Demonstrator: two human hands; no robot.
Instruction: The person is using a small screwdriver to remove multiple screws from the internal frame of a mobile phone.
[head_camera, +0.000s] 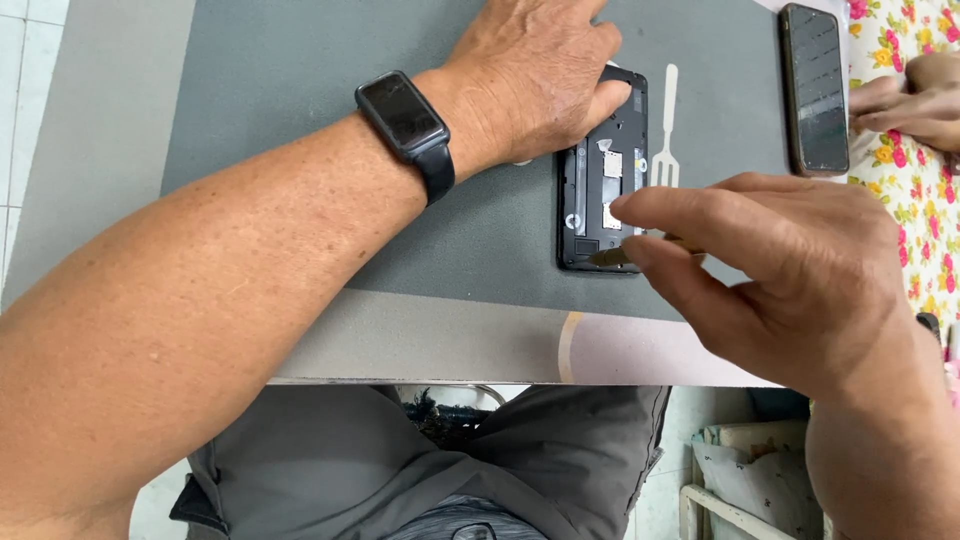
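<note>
A black phone with its back cover off lies on a dark grey mat, its inner parts showing. My left hand, with a black smartwatch on the wrist, presses down on the phone's far end. My right hand pinches a thin metal tool whose tip touches the phone's near end. A white fork-shaped plastic tool lies on the mat just right of the phone.
A second dark phone lies at the mat's right edge. Another person's hand rests on a flowered cloth at the far right. The table's front edge runs above my lap.
</note>
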